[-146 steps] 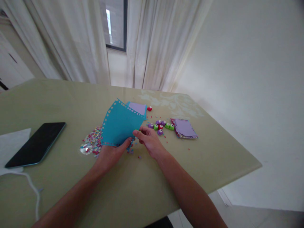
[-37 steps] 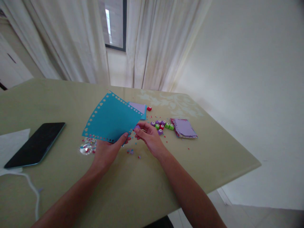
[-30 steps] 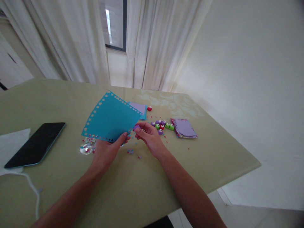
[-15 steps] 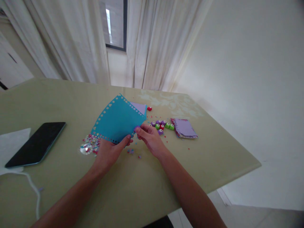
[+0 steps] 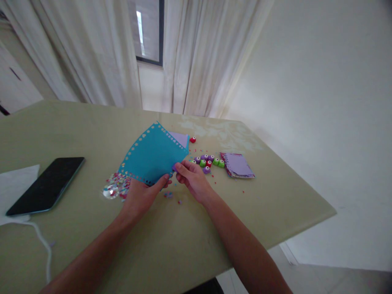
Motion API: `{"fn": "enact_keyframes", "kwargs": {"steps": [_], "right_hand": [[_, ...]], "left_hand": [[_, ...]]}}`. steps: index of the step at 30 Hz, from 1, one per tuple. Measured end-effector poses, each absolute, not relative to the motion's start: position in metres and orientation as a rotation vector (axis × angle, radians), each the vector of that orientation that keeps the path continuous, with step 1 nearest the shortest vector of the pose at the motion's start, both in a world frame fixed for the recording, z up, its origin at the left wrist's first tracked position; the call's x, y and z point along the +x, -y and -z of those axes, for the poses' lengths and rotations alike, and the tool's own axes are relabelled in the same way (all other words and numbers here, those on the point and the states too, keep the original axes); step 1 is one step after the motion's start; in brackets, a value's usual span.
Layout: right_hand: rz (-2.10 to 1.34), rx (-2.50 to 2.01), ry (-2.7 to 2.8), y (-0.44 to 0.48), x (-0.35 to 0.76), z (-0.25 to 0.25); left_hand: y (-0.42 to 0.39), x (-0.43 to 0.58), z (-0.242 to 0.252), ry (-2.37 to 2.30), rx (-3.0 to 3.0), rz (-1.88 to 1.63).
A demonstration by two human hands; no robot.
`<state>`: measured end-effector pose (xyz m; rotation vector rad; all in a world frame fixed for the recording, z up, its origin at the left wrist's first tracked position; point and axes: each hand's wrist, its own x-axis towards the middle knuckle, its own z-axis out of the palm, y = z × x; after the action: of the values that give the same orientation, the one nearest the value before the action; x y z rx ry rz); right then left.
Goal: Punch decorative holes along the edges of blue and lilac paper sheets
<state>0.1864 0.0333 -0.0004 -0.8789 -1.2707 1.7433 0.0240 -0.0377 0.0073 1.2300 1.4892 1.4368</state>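
l. hand (image 5: 144,194) pinches lower edge of turquoise paper sheet (image 5: 154,153), thumb on top; sheet tilts above desk (image 5: 171,249), small holes along its edges. r. hand (image 5: 194,179) pinches purple craft punch (image 5: 174,168) at sheet's lower rt edge; can't tell if paper's in slot. purple/green/red punches (image 5: 208,164) clustered just beyond r. hand, paper stack (image 5: 239,165) beside them. confetti pile (image 5: 120,184) nr l. hand, tablet (image 5: 47,185) farther l.
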Motion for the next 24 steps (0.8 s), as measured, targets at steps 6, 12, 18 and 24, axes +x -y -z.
{"fn": "enact_keyframes", "kwargs": {"steps": [6, 12, 18, 24], "right_hand": [[-1.713, -0.911, 1.259, -0.0316, 0.1854, -0.0002], [-1.761, -0.911, 1.188, -0.0295, 0.1823, -0.0014], [-1.759, -0.901, 1.139, -0.0272, 0.1796, -0.0029], [-1.785, -0.89, 1.123, -0.0311, 0.183, -0.0023]], "left_hand": [[0.0362, 0.0245, -0.0031, -1.461, 1.203, -1.419], [0.0372, 0.0262, -0.0079, -1.434, 1.195, -1.421], [0.0381, 0.0261, -0.0076, -1.422, 1.191, -1.431], [0.0374, 0.025, -0.0063, -1.462, 1.192, -1.44]]}}
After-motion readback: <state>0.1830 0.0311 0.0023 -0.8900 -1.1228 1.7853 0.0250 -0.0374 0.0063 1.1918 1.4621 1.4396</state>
